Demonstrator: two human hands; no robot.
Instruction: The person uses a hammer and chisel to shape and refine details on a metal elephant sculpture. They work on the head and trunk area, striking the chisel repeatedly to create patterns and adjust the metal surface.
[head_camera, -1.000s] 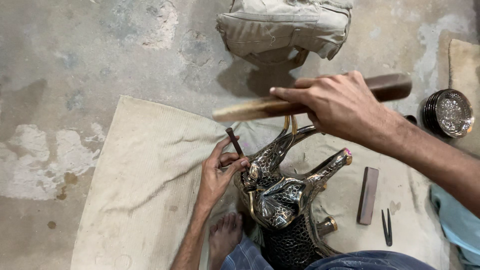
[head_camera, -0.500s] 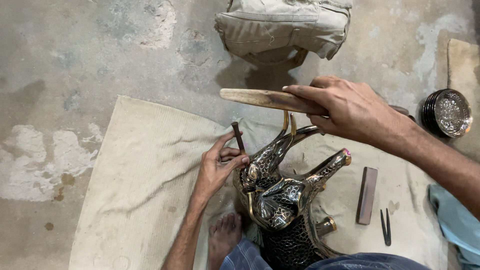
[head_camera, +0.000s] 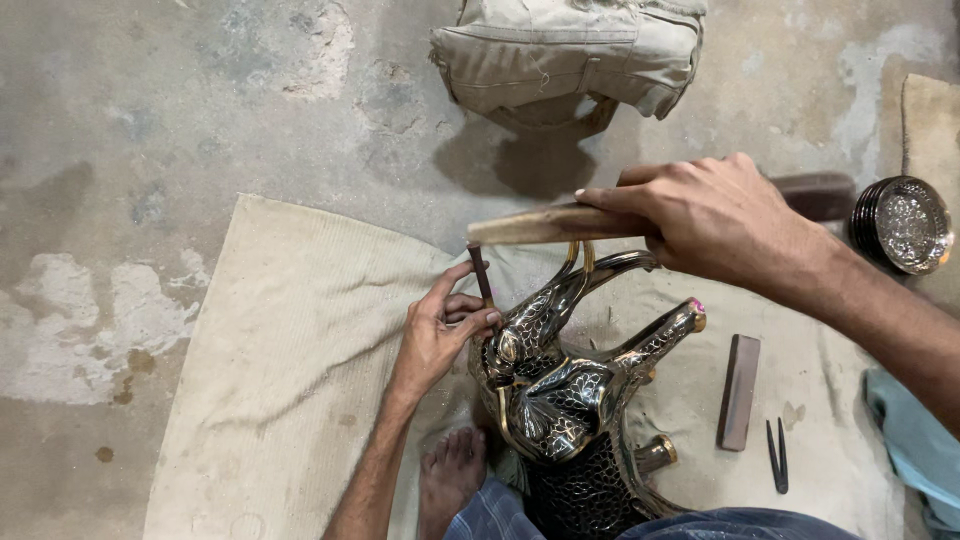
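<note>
Hands at work on a metal elephant figure (head_camera: 560, 400), seen from above. The figure is dark with shiny engraved patterns and brass-coloured tusks and feet. It lies on a beige cloth (head_camera: 270, 380) spread over a stained concrete floor (head_camera: 150, 120), propped against the person's lap, with a bare foot (head_camera: 450, 475) just beside it.

The left hand (head_camera: 440, 335) is closed around a thin dark chisel (head_camera: 481, 275), pinching it between thumb and fingers. The chisel stands nearly upright, its lower end at the figure's head.

The right hand (head_camera: 715, 220) grips a wooden mallet (head_camera: 545, 226), held level just above the top of the chisel. Whether mallet and chisel touch cannot be told.

On the cloth to the right lie a dark rectangular block (head_camera: 739, 392) and, near it, small black tweezers (head_camera: 777, 456).

At the right edge sits a stack of round decorated metal plates (head_camera: 905, 225); nothing rests on the top plate. A closed khaki bag (head_camera: 570, 55) sits on the floor at the top, its contents hidden. Light blue fabric (head_camera: 915, 450) shows at the lower right.
</note>
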